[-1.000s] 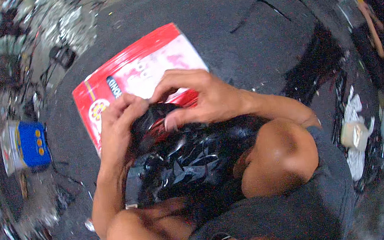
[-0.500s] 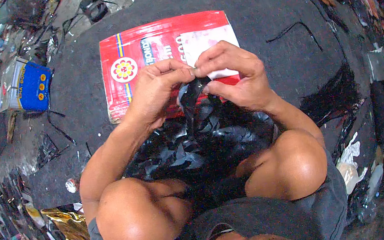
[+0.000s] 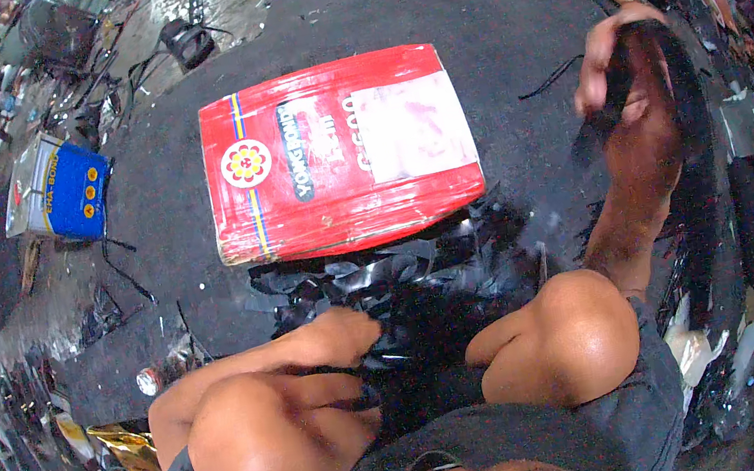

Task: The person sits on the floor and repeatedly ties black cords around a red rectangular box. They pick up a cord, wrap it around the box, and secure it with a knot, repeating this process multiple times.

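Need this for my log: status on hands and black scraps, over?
Left hand by black scraps, grip hidden. Right hand out right at black strips, grip unclear. Red package just beyond scraps.

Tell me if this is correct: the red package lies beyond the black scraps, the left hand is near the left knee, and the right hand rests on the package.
Not quite: the right hand is out to the right, apart from the red package, as the head view shows. The package does lie beyond the black scraps, and the left hand is near the left knee.
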Tool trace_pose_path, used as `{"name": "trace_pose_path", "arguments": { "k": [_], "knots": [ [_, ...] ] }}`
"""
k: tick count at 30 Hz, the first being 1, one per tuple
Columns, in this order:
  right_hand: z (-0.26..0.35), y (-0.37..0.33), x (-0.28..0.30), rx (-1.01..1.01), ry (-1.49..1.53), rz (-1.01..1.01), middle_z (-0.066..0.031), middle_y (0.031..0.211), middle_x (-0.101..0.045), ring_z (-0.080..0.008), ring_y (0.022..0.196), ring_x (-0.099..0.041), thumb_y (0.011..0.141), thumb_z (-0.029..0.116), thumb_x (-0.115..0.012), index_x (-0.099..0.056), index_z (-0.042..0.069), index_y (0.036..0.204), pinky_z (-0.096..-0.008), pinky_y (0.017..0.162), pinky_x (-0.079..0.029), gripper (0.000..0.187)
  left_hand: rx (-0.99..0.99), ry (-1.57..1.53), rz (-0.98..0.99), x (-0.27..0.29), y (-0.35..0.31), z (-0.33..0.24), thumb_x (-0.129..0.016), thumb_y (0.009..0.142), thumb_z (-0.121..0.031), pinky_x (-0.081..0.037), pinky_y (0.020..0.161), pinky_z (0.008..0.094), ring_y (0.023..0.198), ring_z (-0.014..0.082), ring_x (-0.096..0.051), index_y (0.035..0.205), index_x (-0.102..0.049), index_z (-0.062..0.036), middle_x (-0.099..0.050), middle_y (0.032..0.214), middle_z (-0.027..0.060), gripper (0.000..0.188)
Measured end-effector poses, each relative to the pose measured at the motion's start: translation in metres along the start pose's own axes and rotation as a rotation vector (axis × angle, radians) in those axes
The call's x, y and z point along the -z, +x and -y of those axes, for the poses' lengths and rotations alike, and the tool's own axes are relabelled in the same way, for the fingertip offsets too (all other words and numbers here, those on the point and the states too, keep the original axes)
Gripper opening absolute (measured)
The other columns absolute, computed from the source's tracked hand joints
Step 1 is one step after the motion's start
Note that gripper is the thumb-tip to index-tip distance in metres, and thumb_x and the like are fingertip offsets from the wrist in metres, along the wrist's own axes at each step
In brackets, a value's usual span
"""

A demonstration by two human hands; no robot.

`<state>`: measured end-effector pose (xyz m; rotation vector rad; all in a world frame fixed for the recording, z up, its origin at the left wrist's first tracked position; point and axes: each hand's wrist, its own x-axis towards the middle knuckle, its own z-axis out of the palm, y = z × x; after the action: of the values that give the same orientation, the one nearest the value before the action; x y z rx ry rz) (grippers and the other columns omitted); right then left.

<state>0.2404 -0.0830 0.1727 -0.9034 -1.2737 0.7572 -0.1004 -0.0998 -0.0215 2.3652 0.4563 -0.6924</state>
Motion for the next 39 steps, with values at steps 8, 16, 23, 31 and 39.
{"name": "trace_pose_path", "arguments": {
  "k": [8, 16, 23, 31, 39],
  "knots": [
    [-0.057, -0.03, -0.078, 0.203, -0.94, 0.617, -0.0117, 0.08, -0.066, -0.0307, 0.071, -0.068, 0.083, 0.025, -0.07, -0.066, 0.01, 0.09, -0.0417, 0.059, -0.053, 0.017, -0.276, -0.819, -1.225, 0.125, -0.048, -0.005, -0.093, 0.061, -0.04, -0.045, 0.102, 0.0402, 0.12, 0.0255, -0.057, 0.147, -0.039, -0.0071, -0.058, 0.129, 0.0127, 0.107],
    [-0.077, -0.03, -0.11, 0.187, -0.939, 0.786, -0.0152, 0.087, -0.07, -0.0337, 0.075, -0.07, 0.083, 0.023, -0.065, -0.063, 0.009, 0.104, -0.0455, 0.065, -0.056, 0.026, -0.043, -0.876, -0.964, 0.111, -0.033, -0.014, -0.08, 0.077, -0.002, -0.055, 0.083, 0.0302, 0.095, 0.0172, -0.065, 0.143, -0.045, -0.0075, -0.066, 0.108, 0.0104, 0.075],
    [-0.093, -0.016, -0.09, -0.221, -0.396, 0.637, -0.0037, 0.078, -0.066, -0.0152, 0.073, -0.065, 0.088, 0.011, -0.068, -0.06, 0.002, 0.1, -0.0321, 0.066, -0.05, 0.017, 0.224, -1.35, -1.47, 0.098, -0.063, 0.026, -0.063, 0.097, -0.018, -0.048, 0.05, 0.0233, 0.059, 0.0093, -0.061, 0.108, -0.07, -0.0064, -0.068, 0.078, 0.0051, 0.017],
    [-0.129, 0.014, -0.028, -0.651, -0.231, 0.475, -0.0026, 0.075, -0.07, -0.0068, 0.062, -0.061, 0.094, 0.026, -0.068, -0.07, 0.003, 0.095, -0.0246, 0.053, -0.049, 0.023, 0.348, -1.47, -1.6, 0.061, -0.117, 0.133, -0.063, 0.096, -0.017, -0.043, 0.044, 0.0194, 0.051, 0.0059, -0.054, 0.114, -0.066, -0.0024, -0.062, 0.069, 0.0002, 0.023],
    [-0.148, 0.025, -0.04, -0.518, -0.694, 0.503, -0.0071, 0.077, -0.072, -0.0133, 0.068, -0.064, 0.083, 0.025, -0.073, -0.074, 0.001, 0.093, -0.0329, 0.065, -0.053, 0.026, 0.551, -1.654, -1.87, -0.001, -0.17, 0.235, -0.07, 0.092, -0.018, -0.044, 0.051, 0.0223, 0.059, 0.0091, -0.055, 0.111, -0.066, -0.0056, -0.059, 0.075, 0.0005, 0.024]
  ]
}}
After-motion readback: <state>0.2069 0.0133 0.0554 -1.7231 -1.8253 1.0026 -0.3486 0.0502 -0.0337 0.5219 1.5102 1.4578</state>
